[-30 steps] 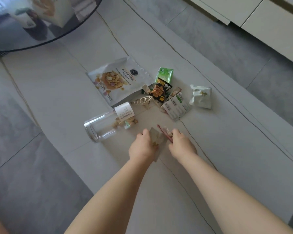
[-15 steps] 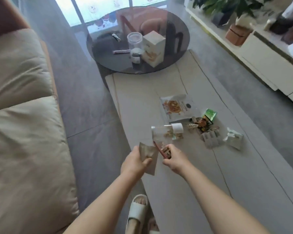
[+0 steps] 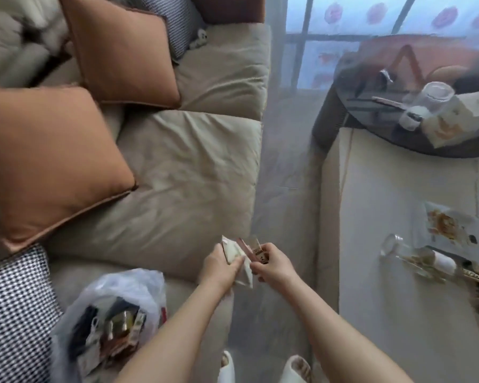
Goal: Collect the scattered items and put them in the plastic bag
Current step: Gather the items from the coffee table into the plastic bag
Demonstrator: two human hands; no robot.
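Observation:
My left hand [image 3: 220, 265] grips a pale flat packet [image 3: 237, 258] above the sofa's front edge. My right hand [image 3: 274, 265] holds a few small packets and a pinkish stick-like wrapper [image 3: 256, 251] right beside it. The white plastic bag [image 3: 114, 302] lies open on the sofa seat at the lower left, with several packets inside. Still on the low pale table [image 3: 385, 313] at the right lie a tipped clear jar [image 3: 415, 255], a large cookie pouch [image 3: 448, 225] and other small wrappers, partly cut off by the frame edge.
Two orange cushions [image 3: 47, 158] and a checked cushion [image 3: 14, 308] rest on the beige sofa [image 3: 194, 167]. A round dark glass table [image 3: 415, 111] with a jar and a box stands at the upper right. My slippers [image 3: 263, 369] are on the grey floor below.
My view has swung left from the low table to the sofa. Both hands lifted the packets off the table and carried them left, close to the plastic bag.

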